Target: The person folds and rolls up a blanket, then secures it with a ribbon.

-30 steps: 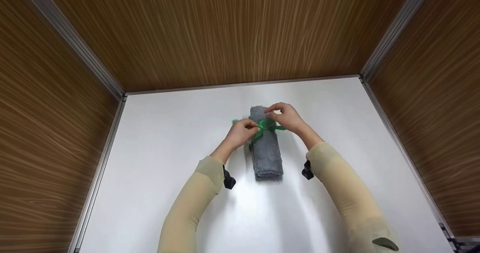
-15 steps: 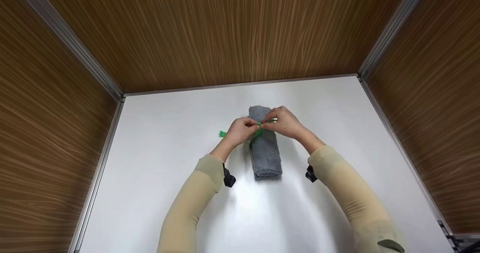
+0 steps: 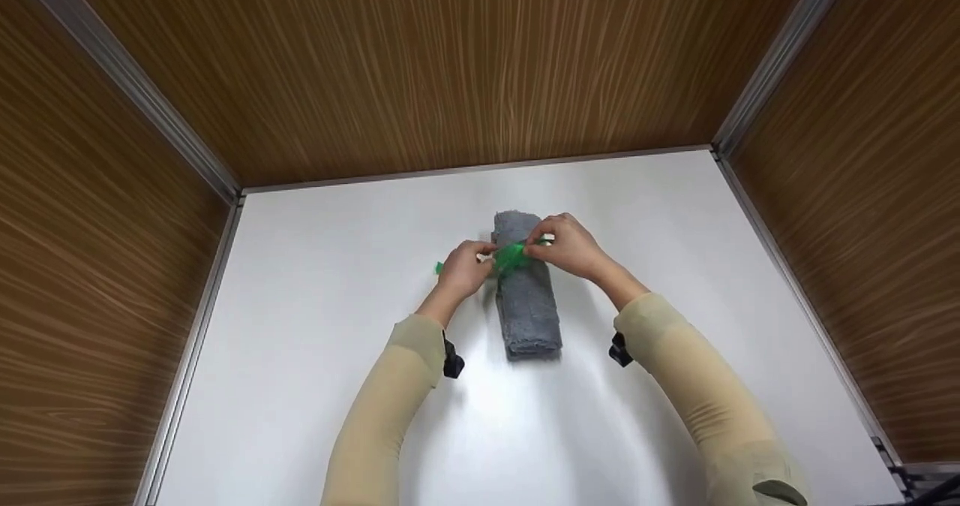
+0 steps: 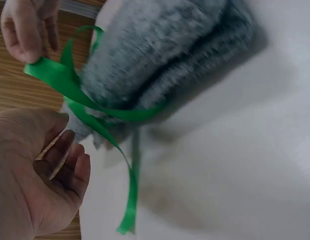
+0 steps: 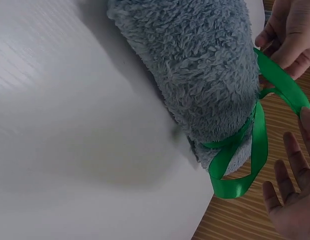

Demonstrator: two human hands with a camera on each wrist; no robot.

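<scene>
Both arms reach forward from the near edge of the white counter [image 3: 315, 318], sleeves in pale beige, and the hands meet over the far half of a rolled grey towel [image 3: 527, 303]. The left hand [image 3: 466, 267] sits just left of the roll, knuckles up, its fingers curled inward. In the left wrist view the palm faces up with the fingers bent, and a strand of green ribbon [image 3: 510, 257] runs past them; whether the grip actually closes on the ribbon cannot be told. The right hand [image 3: 568, 246] hovers over the roll from the right side, thumb and forefinger pinching a flat stretch of the ribbon, which shows plainly at the top of the left wrist view [image 4: 25, 31].

The towel lies flat on the counter, near its middle, its long axis running away from the person: one end points toward the near edge, the other toward the wood-grain back wall [image 3: 450, 63]. The ribbon circles the roll crosswise, close to the far end. A loop of it hangs off the roll's end in the right wrist view [image 5: 240, 170], and a loose tail lies on the counter to the left [image 3: 439, 267].
</scene>
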